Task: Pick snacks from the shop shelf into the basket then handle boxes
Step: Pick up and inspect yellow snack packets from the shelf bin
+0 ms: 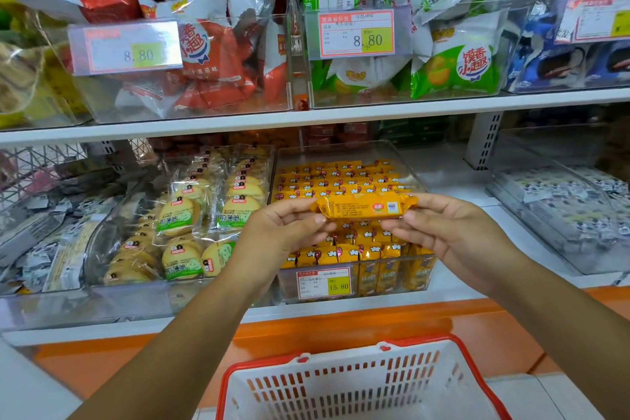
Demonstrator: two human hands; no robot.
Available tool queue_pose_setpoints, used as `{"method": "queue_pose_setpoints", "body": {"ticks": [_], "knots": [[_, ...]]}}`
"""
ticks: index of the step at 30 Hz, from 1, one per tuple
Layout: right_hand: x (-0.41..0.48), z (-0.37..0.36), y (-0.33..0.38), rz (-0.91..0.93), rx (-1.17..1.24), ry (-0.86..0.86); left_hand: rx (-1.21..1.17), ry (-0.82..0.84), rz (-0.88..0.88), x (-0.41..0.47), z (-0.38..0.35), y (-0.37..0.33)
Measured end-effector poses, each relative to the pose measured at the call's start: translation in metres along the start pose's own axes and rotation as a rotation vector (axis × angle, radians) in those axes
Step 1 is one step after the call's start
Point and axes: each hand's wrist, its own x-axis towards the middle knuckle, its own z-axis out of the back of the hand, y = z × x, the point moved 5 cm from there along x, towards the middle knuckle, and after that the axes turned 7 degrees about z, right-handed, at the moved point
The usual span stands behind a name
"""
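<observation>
A long yellow-orange snack packet [364, 207] is held level in front of the lower shelf, its printed back facing me. My left hand [283, 232] pinches its left end and my right hand [446, 232] pinches its right end. Right behind it stands the clear bin of matching yellow packets [344, 177] with a 15.80 price tag. The white shopping basket with a red rim [361, 382] sits low in front of me, below both hands, and looks empty.
A bin of round biscuit packs [191, 225] stands left of the yellow bin. Black-and-white wrapped sweets [572, 211] fill the bin at right. The upper shelf carries bins of red bags [191, 31] and green bags [426, 27]. An orange ledge [341, 331] runs under the shelf.
</observation>
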Motion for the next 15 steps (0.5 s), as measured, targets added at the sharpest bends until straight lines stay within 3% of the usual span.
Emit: {"method": "queue_pose_setpoints", "body": {"ticks": [15], "knots": [[0.0, 0.003, -0.003, 0.055, 0.017, -0.117, 0.058, -0.069, -0.045, -0.002, -0.013, 0.001]]}}
